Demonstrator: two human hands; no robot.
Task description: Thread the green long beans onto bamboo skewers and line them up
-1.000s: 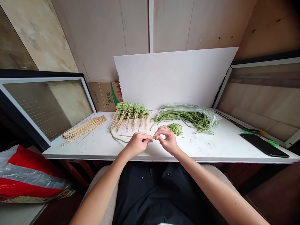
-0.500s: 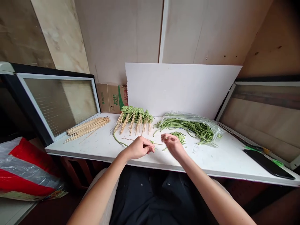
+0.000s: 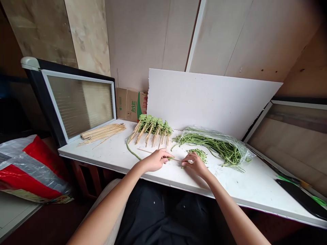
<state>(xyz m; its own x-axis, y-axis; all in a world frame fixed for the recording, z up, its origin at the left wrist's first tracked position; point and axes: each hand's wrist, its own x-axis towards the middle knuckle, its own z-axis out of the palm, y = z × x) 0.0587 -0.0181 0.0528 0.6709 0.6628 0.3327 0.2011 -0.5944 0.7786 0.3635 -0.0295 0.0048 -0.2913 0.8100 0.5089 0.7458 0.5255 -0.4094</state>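
My left hand [image 3: 156, 160] is closed around a thin bamboo skewer [image 3: 177, 160], whose point sticks out to the right. A bit of green bean [image 3: 171, 158] shows at its fingertips, on or against the skewer. Low over the table, my right hand [image 3: 196, 164] has its fingers pinched at a short green bean piece [image 3: 183, 167], close to the skewer's point. Beside it lies a pile of cut bean pieces [image 3: 200, 154]. One long bean [image 3: 133, 153] curves over the table and reaches behind my left hand.
Bean-loaded skewers [image 3: 154, 127] are stacked at the back. Bare skewers [image 3: 102, 133] lie to the left. A clear plastic bag [image 3: 237, 144] of long beans rests at right, with a black phone [image 3: 301, 197] farther right. A white board [image 3: 209, 102] and a carton [image 3: 131, 105] stand behind.
My right hand has come down from above the table to the bean piece beside the skewer's point. My left hand stays closed in about the same place. The camera view has turned and tilted.
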